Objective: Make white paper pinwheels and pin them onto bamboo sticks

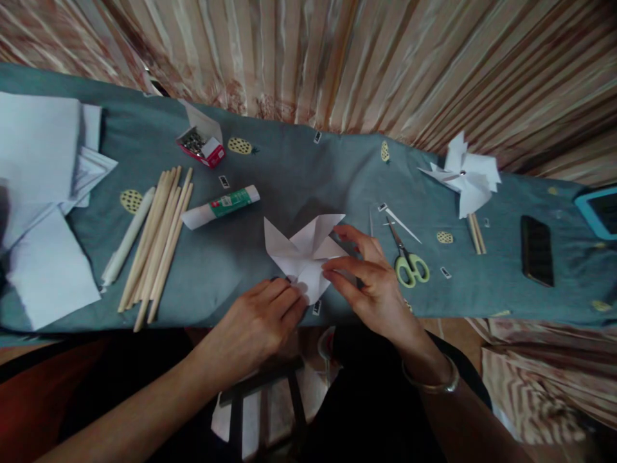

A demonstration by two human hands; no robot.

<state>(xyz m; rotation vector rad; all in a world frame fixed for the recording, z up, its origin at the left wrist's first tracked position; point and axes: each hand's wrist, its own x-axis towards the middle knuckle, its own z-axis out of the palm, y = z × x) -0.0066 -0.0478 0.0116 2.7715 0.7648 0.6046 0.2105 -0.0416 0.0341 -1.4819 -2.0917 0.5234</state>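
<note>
A white folded paper pinwheel (308, 247) is between my hands near the table's front edge, its points spread outward. My left hand (270, 315) grips its lower left side, fingers curled closed on the paper. From the right, my right hand (371, 276) pinches a blade of the same pinwheel between thumb and fingers. To the upper left of the pinwheel lies a glue stick (226, 206) with a green label. Just right of my right hand rest scissors (409, 267) with green handles, blades pointing away, beside thin white paper strips (403, 225).
Left of the glue stick are several wooden sticks (157, 244), a white pen (129, 235) and white paper sheets (43, 148). Behind them sits an open red box of metal pins (207, 151). At right are a finished-looking pinwheel (467, 177), a phone (537, 251) and a blue-edged device (598, 212).
</note>
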